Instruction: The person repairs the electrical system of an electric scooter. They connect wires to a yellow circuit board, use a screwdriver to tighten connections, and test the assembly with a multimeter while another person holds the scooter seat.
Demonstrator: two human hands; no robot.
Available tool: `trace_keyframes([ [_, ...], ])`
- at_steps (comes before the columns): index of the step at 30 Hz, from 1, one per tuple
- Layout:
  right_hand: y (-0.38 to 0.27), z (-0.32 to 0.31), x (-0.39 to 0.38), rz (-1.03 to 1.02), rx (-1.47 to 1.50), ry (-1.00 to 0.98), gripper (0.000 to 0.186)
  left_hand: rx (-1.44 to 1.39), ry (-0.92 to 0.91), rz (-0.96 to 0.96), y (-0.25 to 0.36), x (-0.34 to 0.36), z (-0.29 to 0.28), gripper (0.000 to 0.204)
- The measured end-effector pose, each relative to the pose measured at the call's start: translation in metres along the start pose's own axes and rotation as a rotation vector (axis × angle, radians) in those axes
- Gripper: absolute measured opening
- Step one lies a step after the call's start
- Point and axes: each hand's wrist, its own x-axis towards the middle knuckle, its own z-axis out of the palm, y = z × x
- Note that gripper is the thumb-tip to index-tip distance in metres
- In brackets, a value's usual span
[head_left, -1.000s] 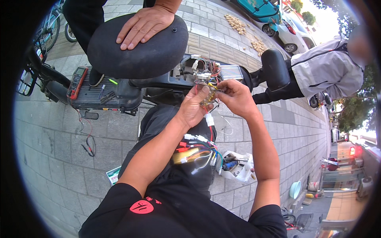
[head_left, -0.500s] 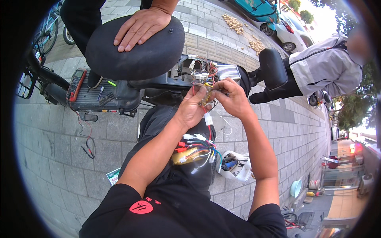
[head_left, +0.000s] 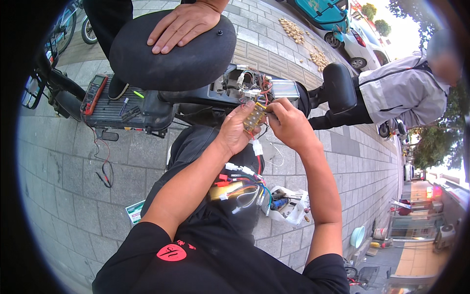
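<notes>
Fingers of the left hand [head_left: 235,129] clamp the terminal block [head_left: 254,118] near exposed wires [head_left: 265,87]; the right hand's [head_left: 292,124] meet at its edge, grip unclear. Likely light, stiff, brittle: hold its sides.

Three bare hands show from where I'm standing: the worker's left hand [head_left: 236,131] and right hand [head_left: 293,123], plus one co-worker's hand [head_left: 186,28]. I make it two black padded cushions, a broad oval seat [head_left: 169,66] and a smaller rounded rectangular pad [head_left: 340,88]. There's one translucent yellowish terminal strip [head_left: 254,117], one silver finned box [head_left: 285,89], one gold-coloured box [head_left: 227,191], one red-and-dark handheld multimeter [head_left: 94,94] and one bright green pen-like stick [head_left: 139,94]. Then one crinkled white plastic bag [head_left: 293,214], one round pale-blue basin [head_left: 358,237] and one bystander in a light-grey jacket [head_left: 394,88].
</notes>
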Motion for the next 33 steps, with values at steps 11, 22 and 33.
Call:
trace_keyframes([
  [11,0.003,0.012,-0.002,0.076,0.147,0.098,0.020,-0.003,0.041,-0.008,0.003,-0.002,0.003,0.024],
  [22,0.028,0.016,-0.021,0.153,0.427,0.096,0.023,-0.037,0.001,0.010,0.000,0.002,-0.002,0.033],
  [33,0.086,0.053,-0.057,0.010,-0.440,0.069,0.021,-0.084,-0.041,-0.081,0.006,-0.001,0.003,0.039],
])
